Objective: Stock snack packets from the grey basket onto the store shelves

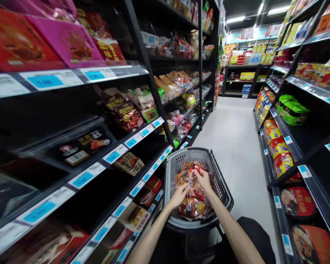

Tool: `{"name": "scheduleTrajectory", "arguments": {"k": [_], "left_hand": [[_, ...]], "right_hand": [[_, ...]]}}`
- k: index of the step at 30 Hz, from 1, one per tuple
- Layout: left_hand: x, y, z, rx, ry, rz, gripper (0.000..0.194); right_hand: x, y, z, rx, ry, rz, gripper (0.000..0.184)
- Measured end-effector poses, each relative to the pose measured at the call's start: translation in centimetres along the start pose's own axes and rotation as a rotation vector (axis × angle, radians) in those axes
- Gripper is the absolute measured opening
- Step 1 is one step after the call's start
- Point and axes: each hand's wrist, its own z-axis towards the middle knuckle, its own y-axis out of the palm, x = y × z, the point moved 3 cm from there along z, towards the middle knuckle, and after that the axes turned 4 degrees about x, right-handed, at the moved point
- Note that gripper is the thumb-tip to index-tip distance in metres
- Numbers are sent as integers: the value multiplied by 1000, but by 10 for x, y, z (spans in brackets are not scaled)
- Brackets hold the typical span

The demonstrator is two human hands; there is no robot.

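"Right hand first. Where is it, and what has it got?"

"My right hand (204,180) is inside the basket (171,183), over the upper half of the load. Thumb and fingers together on the near edge of a red packet (195,167), which has a dark patch with pale marks; print too small to read."

"Left?"

"My left hand (180,195) is low on the near left of the right one, the two just apart. Fingertips against the clear-wrapped packets (197,208). Whether they pinch one or merely rest there, I cannot tell."

"Position of the red packet?"

"In the basket, lying on top of the pile, toward the far side. The pile: glossy wrappers, orange, red and clear, overlapping. Basket grey, upright, slotted walls, dark handle folded down along the right rim."

"Surroundings?"

"Shop aisle, pale floor (240,154). Left, close by: black shelving with blue-and-white price labels (84,179), a dark box (85,146) marked 85 behind them. Right, across the floor: yellow-and-red bags (282,156) in a row, green packs (293,110) one shelf above."
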Motion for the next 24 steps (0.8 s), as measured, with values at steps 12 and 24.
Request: {"name": "scheduleTrajectory", "arguments": {"k": [12, 24], "left_hand": [[-16, -6, -69, 175, -110, 42, 34], [-23, -7, -74, 286, -162, -16, 26]], "right_hand": [[5, 21, -27, -162, 167, -88, 57], [14, 17, -35, -155, 259, -69, 41]]}}
